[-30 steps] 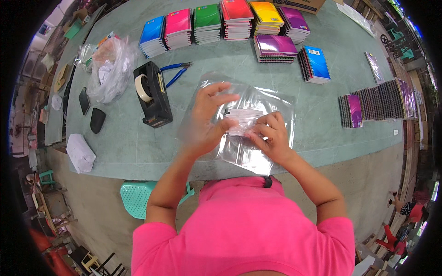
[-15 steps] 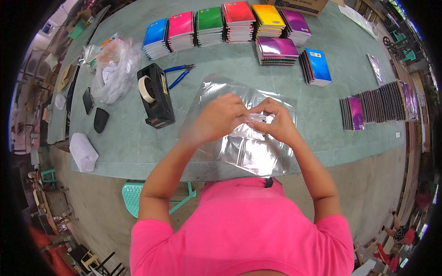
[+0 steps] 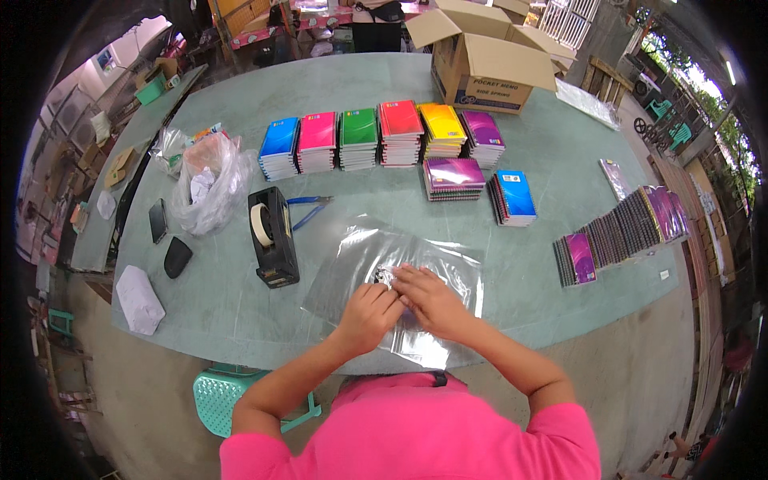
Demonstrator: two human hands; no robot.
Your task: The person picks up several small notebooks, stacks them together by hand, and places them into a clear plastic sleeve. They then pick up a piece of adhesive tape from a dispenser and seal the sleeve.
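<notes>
Head view: a worker in a pink shirt (image 3: 416,424) has both hands together over clear plastic (image 3: 348,256), near the table's (image 3: 220,308) front edge.
Step in hand: by my reading, close finger work on a small item (image 3: 386,275) near the middle of the plastic; the exact operation is masked by the hands.
Next move: I judge that it calls for both hands to act together, pressing lightly, so that neither item nor plastic slides.
Left hand (image 3: 370,314): fingers curled, tips drawn in; whether they pinch the item or only press on it, I cannot tell.
Right hand (image 3: 432,304): fingers close together, slightly bent, reaching to the left fingertips; grip cannot be confirmed.
Item position: a pale part with a dark patch shows just beyond the fingertips; the rest is covered. Inside or on top of the plastic: cannot tell.
Dispenser (image 3: 286,248): left of the plastic, untouched.
Pliers (image 3: 310,199): just beside the dispenser.
Notebooks (image 3: 358,128): stacked in a row, beyond the plastic.
</notes>
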